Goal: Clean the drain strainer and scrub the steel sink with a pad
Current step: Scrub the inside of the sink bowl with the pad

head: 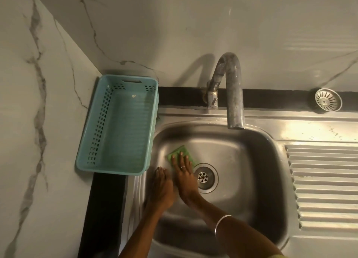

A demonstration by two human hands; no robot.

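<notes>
A green scrub pad (179,150) lies on the left part of the steel sink (242,157) floor. My right hand (185,177) presses it flat with straight fingers, just left of the open drain hole (205,177). Beside it, my left hand (162,188) rests with straight fingers on the sink's left inner wall. The round steel drain strainer (328,99) sits out of the sink on the black ledge at the back right.
A light blue plastic basket (91,141) stands on the counter left of the sink. The curved tap (231,91) hangs over the back of the sink, with no water running. A ribbed drainboard (325,186) is on the right. Marble walls rise behind and left.
</notes>
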